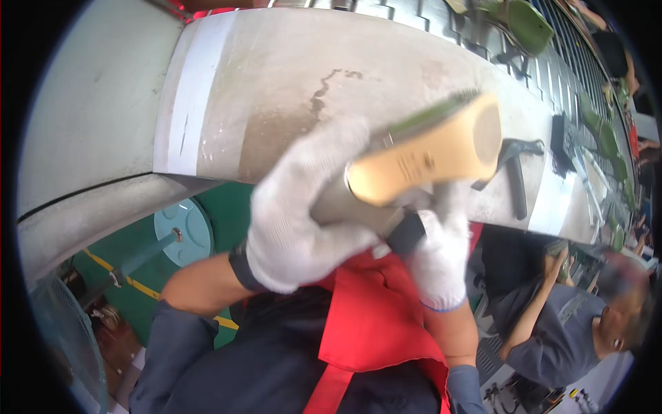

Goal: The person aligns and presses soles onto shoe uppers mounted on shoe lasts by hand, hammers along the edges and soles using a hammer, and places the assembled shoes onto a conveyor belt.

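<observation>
A shoe with a tan sole (427, 162) and green upper is held on its side above the worktable, sole turned toward me and blurred by motion. Around its rear part, beside a smooth grey-brown section (352, 209), my left hand (296, 214) is closed in a white knit glove. My right hand (441, 248), gloved in white too, is bent below the sole with its fingertips near the sole's edge. A small dark piece (407, 234) shows against its fingers; its kind is unclear. On the table just right of the shoe lies a black-handled hammer-like tool (516, 176).
The worn metal worktable (276, 90) spans the front. Beyond it runs a slatted conveyor (414, 21) carrying green shoes (527, 27). More tools (586, 172) lie at right. A person (552, 317) works close on my right. A round pale-blue base (185, 231) stands at lower left.
</observation>
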### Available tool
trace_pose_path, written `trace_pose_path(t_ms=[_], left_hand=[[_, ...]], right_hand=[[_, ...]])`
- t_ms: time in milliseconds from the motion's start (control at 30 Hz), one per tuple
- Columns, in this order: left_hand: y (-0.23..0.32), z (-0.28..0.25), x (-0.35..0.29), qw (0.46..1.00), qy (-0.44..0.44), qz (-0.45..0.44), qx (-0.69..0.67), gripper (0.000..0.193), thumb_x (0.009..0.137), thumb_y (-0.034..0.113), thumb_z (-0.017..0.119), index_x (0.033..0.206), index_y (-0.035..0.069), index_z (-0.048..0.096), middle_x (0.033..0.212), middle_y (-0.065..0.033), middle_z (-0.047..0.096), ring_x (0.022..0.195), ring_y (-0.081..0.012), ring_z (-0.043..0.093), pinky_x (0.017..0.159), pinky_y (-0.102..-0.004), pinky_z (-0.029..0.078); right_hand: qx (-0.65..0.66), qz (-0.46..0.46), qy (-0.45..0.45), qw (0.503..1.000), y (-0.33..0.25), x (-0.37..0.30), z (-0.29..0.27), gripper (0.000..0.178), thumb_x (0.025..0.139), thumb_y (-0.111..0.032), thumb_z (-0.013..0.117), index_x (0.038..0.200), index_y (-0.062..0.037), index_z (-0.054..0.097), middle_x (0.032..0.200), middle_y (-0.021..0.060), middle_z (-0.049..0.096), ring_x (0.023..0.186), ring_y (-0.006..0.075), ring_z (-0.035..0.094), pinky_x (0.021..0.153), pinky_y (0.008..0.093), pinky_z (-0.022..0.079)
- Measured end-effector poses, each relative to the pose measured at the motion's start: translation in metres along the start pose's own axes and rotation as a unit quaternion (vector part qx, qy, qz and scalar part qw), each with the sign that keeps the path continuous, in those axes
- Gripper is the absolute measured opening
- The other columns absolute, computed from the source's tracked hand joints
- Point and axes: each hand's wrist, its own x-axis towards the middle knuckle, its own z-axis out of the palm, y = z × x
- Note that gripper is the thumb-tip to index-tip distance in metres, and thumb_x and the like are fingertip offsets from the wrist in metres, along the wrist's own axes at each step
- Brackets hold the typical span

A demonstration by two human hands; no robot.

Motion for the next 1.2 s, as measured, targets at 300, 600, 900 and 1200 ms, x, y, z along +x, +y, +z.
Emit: trace_pose_path(t_ms=[300,600,900,1200], left_hand=[[0.018,0.014,-0.044,0.972,-0.162,-0.128,-0.107,0.049,0.113,0.026,0.054,0.144,-0.012,0.058,0.140,-0.0290,0.063,0.130,-0.0415,0.062,0.115,-0.0447,0.045],[0.018,0.040,-0.084,0.855,-0.182,-0.366,-0.317,0.045,0.122,0.030,0.036,0.132,-0.004,0.064,0.113,-0.0157,0.073,0.104,-0.0222,0.070,0.099,-0.0363,0.054],[0.031,0.041,-0.082,0.875,-0.183,-0.359,-0.270,0.033,0.118,0.024,0.045,0.123,-0.003,0.065,0.118,-0.0229,0.068,0.107,-0.0388,0.068,0.096,-0.0437,0.054],[0.027,0.045,-0.081,0.938,-0.188,-0.241,-0.161,0.037,0.118,0.027,0.044,0.119,-0.002,0.066,0.116,-0.0245,0.066,0.104,-0.0427,0.065,0.095,-0.0469,0.053]], right_hand=[[0.033,0.284,-0.219,0.933,0.020,-0.042,-0.067,0.085,0.078,-0.016,0.091,0.153,-0.0007,0.054,0.133,0.0111,0.072,0.118,0.0212,0.072,0.101,0.0391,0.060],[-0.042,0.251,-0.262,0.931,0.050,-0.071,-0.088,0.082,0.081,-0.016,0.091,0.153,-0.0013,0.054,0.131,0.0104,0.073,0.117,0.0220,0.071,0.103,0.0410,0.059],[-0.035,0.264,-0.209,0.941,0.057,-0.092,-0.085,0.072,0.081,-0.018,0.088,0.145,-0.0007,0.059,0.121,0.0112,0.076,0.113,0.0205,0.073,0.100,0.0407,0.060],[-0.087,0.179,-0.160,0.967,0.080,-0.108,-0.085,0.068,0.079,-0.015,0.090,0.139,-0.0032,0.062,0.116,0.0076,0.075,0.106,0.0184,0.071,0.093,0.0381,0.059]])
